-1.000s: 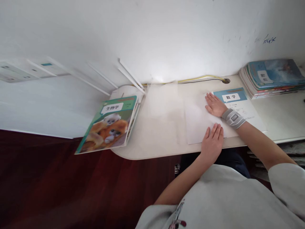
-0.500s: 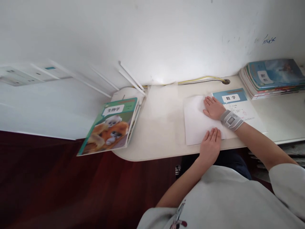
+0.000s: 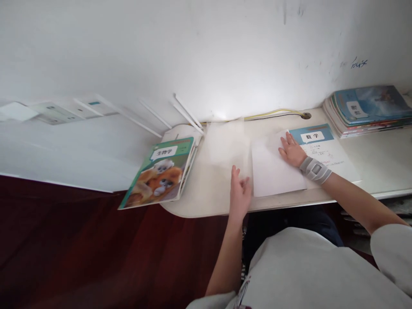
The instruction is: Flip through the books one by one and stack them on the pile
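A white sheet [image 3: 273, 171] lies on the desk, its right side meeting the mathematics textbook [image 3: 325, 161] with a blue band across its top. My right hand [image 3: 292, 149], a grey band around its wrist, rests flat with fingers spread on the sheet's right part. My left hand [image 3: 240, 195] is just left of the sheet's edge, over the desk's front part. Its fingers are apart, slightly bent, and nothing shows in them. Farther back, a pale translucent sheet [image 3: 225, 139] lies on the desk near the wall.
A biology textbook [image 3: 161, 176] tops a pile overhanging the desk's left end, beside a white device with antennas [image 3: 188, 111]. A stack of textbooks [image 3: 370, 107] stands at the back right. Yellow and black cables run along the wall to a desk hole [image 3: 307, 116].
My left hand has lifted off the white sheet and moved left past its edge. My right hand stays on the sheet. The whole view has shifted slightly.
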A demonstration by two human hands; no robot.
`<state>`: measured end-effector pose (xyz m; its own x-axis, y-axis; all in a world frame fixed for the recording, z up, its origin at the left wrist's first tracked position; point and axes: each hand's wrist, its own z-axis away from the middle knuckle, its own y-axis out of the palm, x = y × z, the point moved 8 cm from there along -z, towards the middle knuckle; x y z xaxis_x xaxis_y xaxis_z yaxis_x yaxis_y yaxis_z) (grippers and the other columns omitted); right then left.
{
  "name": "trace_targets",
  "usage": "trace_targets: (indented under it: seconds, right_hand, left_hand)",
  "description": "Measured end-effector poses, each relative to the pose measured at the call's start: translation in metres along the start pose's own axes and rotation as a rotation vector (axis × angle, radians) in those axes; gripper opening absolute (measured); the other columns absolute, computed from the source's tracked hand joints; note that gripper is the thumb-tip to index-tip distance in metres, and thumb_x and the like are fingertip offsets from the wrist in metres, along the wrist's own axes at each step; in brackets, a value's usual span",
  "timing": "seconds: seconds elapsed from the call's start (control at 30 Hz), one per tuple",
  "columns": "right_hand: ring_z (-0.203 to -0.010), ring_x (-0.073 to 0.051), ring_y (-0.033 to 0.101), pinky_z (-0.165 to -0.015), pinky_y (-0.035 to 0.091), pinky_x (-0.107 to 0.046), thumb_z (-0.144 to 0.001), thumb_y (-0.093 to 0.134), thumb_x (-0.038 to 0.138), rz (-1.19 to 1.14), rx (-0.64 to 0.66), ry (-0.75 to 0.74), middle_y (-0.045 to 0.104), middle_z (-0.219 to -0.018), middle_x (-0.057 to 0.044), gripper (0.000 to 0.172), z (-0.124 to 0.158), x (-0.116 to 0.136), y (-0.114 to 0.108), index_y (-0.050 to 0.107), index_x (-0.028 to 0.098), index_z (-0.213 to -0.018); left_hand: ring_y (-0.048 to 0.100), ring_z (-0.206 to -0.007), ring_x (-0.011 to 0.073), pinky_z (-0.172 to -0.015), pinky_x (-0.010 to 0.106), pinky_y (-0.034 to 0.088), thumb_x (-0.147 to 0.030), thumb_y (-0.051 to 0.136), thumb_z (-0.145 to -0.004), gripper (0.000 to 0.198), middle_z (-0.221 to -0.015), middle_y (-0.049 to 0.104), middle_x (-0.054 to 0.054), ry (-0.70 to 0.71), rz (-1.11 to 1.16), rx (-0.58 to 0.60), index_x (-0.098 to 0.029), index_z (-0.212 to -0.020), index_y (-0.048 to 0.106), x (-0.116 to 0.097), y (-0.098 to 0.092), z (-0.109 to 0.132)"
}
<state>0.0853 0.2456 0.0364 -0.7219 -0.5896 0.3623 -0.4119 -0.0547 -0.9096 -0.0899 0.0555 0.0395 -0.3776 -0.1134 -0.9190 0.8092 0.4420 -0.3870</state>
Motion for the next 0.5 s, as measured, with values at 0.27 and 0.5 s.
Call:
trace_targets:
  seconds: [0.27,0.5]
  right_hand:
    - [-0.138,-0.028,0.024,-0.114,0.025,-0.045,-0.09,0.033,0.05,-0.238,0.062,0.064,0.026,-0.15,-0.015,0.065,0.043,-0.001,-0.007,0.034,0.011,-0.141]
    - [-0.132,-0.025,0.038,-0.108,0.036,-0.046,-0.089,0.036,0.049,-0.45,-0.027,0.073,0.044,-0.14,-0.012,0.057,0.079,-0.011,-0.03,0.041,0.019,-0.138]
  left_hand:
    - [0.063,-0.095,0.0203,-0.08,0.034,0.051,-0.066,0.026,-0.086,0.064,-0.111,0.063,0.014,-0.421,1.057,0.195,-0.016,-0.11,0.058,-0.019,0.044,-0.026]
    - [0.057,-0.061,0.01,-0.058,0.023,0.048,-0.039,0.037,-0.094,0.035,-0.075,0.059,0.002,-0.598,1.068,0.031,-0.013,-0.098,0.059,-0.017,0.098,-0.052]
